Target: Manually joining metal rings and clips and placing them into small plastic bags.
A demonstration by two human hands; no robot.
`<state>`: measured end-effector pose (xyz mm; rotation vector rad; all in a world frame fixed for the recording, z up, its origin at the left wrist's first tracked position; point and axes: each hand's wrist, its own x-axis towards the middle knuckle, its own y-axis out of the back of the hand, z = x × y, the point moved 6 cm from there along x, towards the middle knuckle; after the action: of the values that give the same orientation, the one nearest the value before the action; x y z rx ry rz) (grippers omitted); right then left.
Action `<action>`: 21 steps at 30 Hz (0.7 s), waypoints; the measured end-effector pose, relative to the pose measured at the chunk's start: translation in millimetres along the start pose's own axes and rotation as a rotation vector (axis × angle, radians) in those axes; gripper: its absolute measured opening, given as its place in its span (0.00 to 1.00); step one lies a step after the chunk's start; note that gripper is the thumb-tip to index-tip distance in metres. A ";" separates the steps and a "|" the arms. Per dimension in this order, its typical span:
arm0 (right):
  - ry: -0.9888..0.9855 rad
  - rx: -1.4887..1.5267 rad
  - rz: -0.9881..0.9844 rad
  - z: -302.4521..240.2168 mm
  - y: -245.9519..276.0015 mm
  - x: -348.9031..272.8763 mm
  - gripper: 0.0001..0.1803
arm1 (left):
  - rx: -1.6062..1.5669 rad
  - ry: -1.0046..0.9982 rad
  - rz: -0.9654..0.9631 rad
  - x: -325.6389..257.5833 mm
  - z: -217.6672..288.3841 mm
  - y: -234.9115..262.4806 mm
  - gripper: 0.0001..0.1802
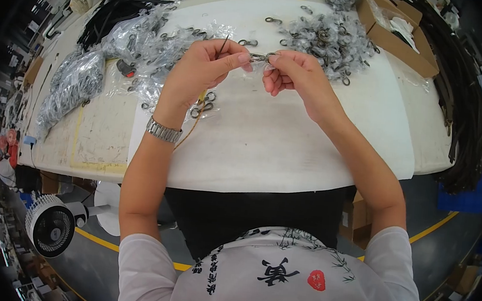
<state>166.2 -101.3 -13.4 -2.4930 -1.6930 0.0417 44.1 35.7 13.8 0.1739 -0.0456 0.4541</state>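
Observation:
Between my two hands, above the white sheet, is a small metal clasp (257,58) that looks like a snap hook. My left hand (205,70) pinches its left end between thumb and forefinger. A thin dark pointed tool (223,46) also sticks up from this hand; its kind I cannot make out. My right hand (299,75) is closed on the clasp's other end with thumb and fingers. Just beyond the right hand lies a heap of similar metal hooks (325,40) in clear plastic wrapping. Several more hooks (201,108) rest below my left wrist.
Clear bags of metal parts (78,82) cover the table's left side, with black straps (122,2) behind them. An open cardboard box (403,35) stands at the far right, beside hanging dark straps (468,113). A fan (54,226) is at the lower left.

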 end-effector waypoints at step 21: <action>0.179 0.014 0.257 -18.3 4.6 -1.3 0.16 | -0.302 0.143 -0.167 -5.2 -21.4 -22.0 0.11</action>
<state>171.6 -105.8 4.0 -2.5989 -1.2954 -0.1402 49.2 17.9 -11.2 -0.1506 0.0409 0.2875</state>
